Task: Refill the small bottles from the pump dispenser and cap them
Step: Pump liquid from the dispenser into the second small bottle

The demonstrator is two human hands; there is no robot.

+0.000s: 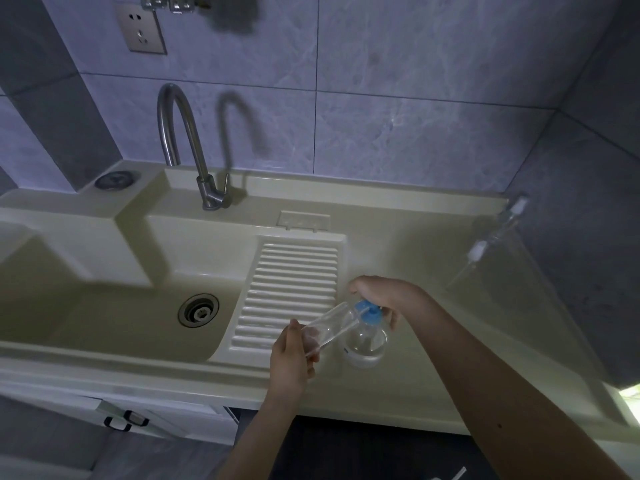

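Observation:
A clear pump dispenser (366,342) with a blue pump head stands on the counter right of the washboard. My right hand (388,296) rests on top of the blue pump head, fingers curled over it. My left hand (289,358) grips a small clear bottle (327,329) by its base, tilted, with its open mouth up at the blue nozzle. Two more clear bottles with white pump caps, one (476,258) and another (512,211), stand at the counter's right against the wall.
A cream sink (114,317) with a drain (198,310) lies to the left, a ribbed washboard (294,289) beside it. A steel tap (187,147) rises behind. The tiled wall holds a socket (142,32). Cabinet handles (126,422) sit below the counter.

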